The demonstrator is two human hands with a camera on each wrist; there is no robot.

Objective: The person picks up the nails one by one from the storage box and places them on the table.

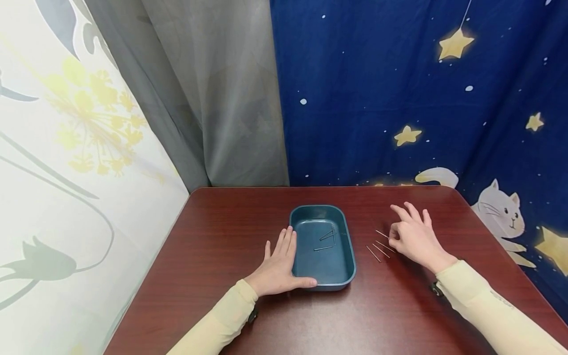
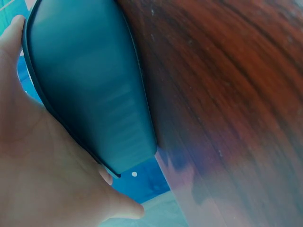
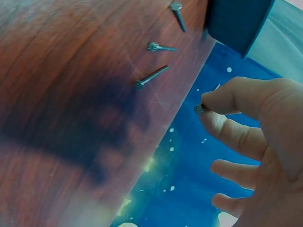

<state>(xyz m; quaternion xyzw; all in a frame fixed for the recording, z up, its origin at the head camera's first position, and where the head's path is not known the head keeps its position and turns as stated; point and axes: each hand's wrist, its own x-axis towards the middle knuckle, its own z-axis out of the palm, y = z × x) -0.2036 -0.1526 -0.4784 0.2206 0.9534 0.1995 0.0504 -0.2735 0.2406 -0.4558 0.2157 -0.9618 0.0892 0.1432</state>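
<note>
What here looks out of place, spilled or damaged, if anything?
Nothing really stands out. The blue tray sits upright on the table. The nails inside lie at mixed angles and three loose nails lie to its right, which seems ordinary. Any fine damage is too small to tell.

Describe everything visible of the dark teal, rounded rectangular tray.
The dark teal, rounded rectangular tray looks like plastic, with raised walls and a thin rim. It sits upright on the reddish-brown wood-grained table, lengthwise front to back. Thin, grey metallic nails lie inside; the left hand touches its left side and near edge.
</note>
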